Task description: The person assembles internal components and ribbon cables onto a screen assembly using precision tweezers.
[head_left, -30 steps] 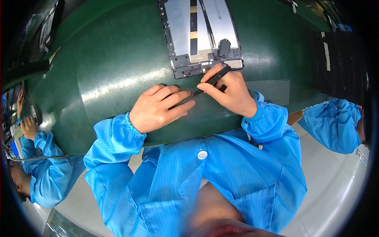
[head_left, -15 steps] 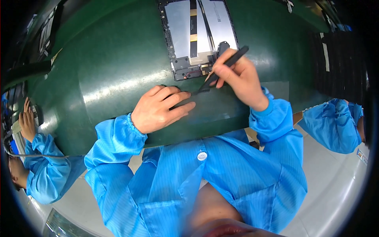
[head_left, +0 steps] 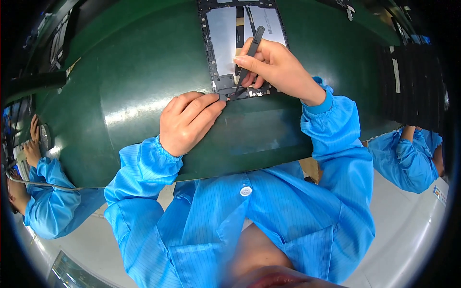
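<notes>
An opened tablet (head_left: 222, 41) lies on the green mat (head_left: 144, 72), its silver inner plate and black frame facing up and a dark flex cable (head_left: 239, 29) running down it. My right hand (head_left: 271, 62) is closed around black tweezers (head_left: 254, 45). The tweezers slant down to the tablet's near edge; their tips are by the lower left corner, where a small dark part is too blurred to make out. At that same corner rest the fingertips of my left hand (head_left: 189, 120), its fingers stretched out and its thumb hidden.
Black ridged material (head_left: 413, 86) stands at the right of the bench. A small metal object (head_left: 349, 12) lies at the far right. People in blue sleeves (head_left: 57, 197) (head_left: 406, 161) sit on either side. A dark bar (head_left: 36, 86) juts in from the left.
My right hand with the tweezers has moved up and left, from the mat onto the tablet's near edge. My left hand has moved slightly up to the tablet's corner.
</notes>
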Motion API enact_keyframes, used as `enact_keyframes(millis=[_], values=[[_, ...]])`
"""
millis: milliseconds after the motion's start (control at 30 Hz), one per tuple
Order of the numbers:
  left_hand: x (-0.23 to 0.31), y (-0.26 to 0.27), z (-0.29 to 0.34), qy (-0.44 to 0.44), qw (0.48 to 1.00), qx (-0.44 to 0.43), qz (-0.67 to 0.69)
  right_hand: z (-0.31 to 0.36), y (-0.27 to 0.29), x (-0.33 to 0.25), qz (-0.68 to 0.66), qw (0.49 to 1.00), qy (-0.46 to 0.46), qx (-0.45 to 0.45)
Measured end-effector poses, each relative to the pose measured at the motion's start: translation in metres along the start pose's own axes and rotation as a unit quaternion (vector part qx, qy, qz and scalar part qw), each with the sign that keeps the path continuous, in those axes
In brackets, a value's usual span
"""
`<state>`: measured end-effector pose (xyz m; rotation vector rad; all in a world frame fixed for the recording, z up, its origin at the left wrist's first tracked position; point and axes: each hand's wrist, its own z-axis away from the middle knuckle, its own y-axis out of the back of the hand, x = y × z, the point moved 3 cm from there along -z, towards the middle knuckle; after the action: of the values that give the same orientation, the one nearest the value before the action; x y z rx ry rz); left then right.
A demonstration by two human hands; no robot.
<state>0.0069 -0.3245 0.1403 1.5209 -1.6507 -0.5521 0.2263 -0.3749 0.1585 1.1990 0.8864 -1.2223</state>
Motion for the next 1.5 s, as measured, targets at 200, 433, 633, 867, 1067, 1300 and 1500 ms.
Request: enact_keyframes(millis=[200,433,633,867,1067,1300,1500], values=[[0.000,0.001,0.003,0.014,1.000,0.007,-0.002,0.001,-0.008,-0.002,0.017,1.000,-0.002,0.017],[0.000,-0.002,0.005,0.016,1.000,0.010,-0.017,0.003,-0.010,-0.002,0.020,0.999,0.017,0.044],[0.002,-0.006,0.004,0.013,1.000,0.008,-0.017,0.006,-0.008,0.001,0.021,0.998,0.023,0.046],[0.005,-0.009,0.002,0.015,1.000,0.001,-0.015,0.008,-0.005,0.004,0.014,0.999,0.017,0.050],[0.009,-0.018,-0.005,0.014,1.000,-0.004,-0.015,0.012,0.006,0.011,0.014,0.998,0.015,0.053],[0.003,-0.012,-0.007,-0.031,0.995,-0.058,-0.075,0.003,0.006,0.011,0.019,0.998,0.002,0.055],[-0.009,-0.002,-0.010,-0.027,0.994,-0.083,-0.064,0.002,0.016,0.012,-0.029,0.997,0.007,0.077]])
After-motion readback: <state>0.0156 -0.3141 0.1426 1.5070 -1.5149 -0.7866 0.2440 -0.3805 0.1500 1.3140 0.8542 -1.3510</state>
